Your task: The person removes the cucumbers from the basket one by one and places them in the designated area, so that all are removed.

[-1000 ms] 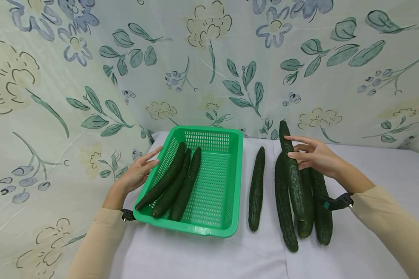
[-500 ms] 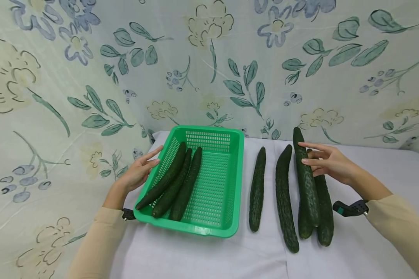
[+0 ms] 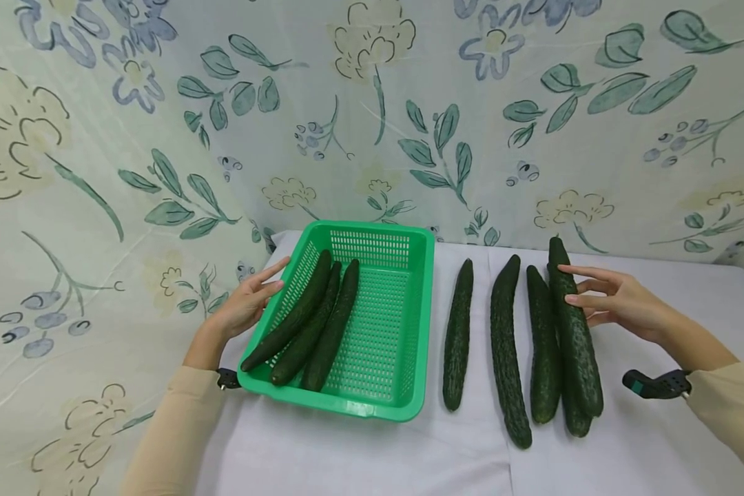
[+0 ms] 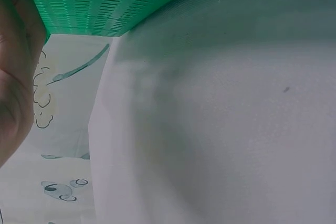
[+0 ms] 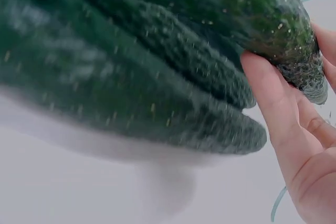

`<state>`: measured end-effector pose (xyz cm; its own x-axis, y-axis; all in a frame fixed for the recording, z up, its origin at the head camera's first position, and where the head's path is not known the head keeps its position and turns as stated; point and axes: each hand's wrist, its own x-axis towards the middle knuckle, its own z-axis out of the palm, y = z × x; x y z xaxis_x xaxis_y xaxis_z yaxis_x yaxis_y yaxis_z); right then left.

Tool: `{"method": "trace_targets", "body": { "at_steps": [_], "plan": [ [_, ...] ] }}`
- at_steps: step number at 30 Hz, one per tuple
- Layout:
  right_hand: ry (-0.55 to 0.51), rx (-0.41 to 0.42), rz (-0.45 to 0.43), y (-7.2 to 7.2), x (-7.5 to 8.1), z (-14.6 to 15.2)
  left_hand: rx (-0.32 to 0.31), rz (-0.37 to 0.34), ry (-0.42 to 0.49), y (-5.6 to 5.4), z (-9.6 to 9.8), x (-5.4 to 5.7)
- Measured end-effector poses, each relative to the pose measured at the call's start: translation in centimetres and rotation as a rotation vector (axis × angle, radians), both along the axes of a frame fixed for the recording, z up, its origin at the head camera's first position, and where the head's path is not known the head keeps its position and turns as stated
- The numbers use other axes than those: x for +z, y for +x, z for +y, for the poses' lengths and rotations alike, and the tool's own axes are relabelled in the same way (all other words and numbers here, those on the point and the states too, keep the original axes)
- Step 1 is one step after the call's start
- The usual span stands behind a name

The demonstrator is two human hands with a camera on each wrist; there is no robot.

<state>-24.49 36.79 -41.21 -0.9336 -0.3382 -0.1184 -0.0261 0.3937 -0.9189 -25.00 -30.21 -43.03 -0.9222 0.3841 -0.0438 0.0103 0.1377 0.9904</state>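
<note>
In the head view my right hand (image 3: 626,303) pinches a long dark green cucumber (image 3: 578,337) between thumb and fingers near its far end. That cucumber overlaps another cucumber (image 3: 575,419), mostly hidden beneath it. The right wrist view shows the fingers (image 5: 278,98) against the tapered end of the held cucumber (image 5: 283,30), with other cucumbers lower down. My left hand (image 3: 238,313) rests with extended fingers against the left side of a green plastic basket (image 3: 366,408). Several cucumbers (image 3: 328,331) lie side by side in the basket's left half.
To the right of the basket, three cucumbers lie roughly lengthwise on the white cloth: one near the basket (image 3: 457,337), a curved one (image 3: 508,358) and a thicker one (image 3: 543,351) by the held one. A floral curtain (image 3: 372,138) hangs behind the table.
My right hand has carried the held cucumber rightward, from over the curved cucumber to over the rightmost one, uncovering the ones it overlapped. The left hand and the basket have stayed put.
</note>
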Motion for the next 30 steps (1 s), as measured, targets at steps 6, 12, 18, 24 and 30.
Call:
{"method": "trace_targets", "body": {
  "at_steps": [6, 12, 18, 24, 30],
  "plan": [
    [0.016, -0.011, 0.005, 0.5, -0.5, 1.2, 0.013, -0.009, -0.007, 0.1, 0.0, 0.1],
    [0.025, -0.008, -0.001, 1.0, -1.0, 2.5, 0.018, -0.011, -0.012, 0.2, 0.2, 0.3],
    [0.066, -0.041, -0.022, 1.2, -1.6, 4.0, 0.015, -0.001, -0.012, 0.2, 0.1, 0.2],
    [0.120, -0.070, -0.041, 1.5, -2.1, 5.2, 0.027, -0.003, -0.012, 0.4, 0.3, 0.4],
    [0.133, -0.080, -0.037, 1.7, -2.6, 6.0, 0.006, -0.015, 0.001, 0.2, 0.2, 0.3]
  ]
}}
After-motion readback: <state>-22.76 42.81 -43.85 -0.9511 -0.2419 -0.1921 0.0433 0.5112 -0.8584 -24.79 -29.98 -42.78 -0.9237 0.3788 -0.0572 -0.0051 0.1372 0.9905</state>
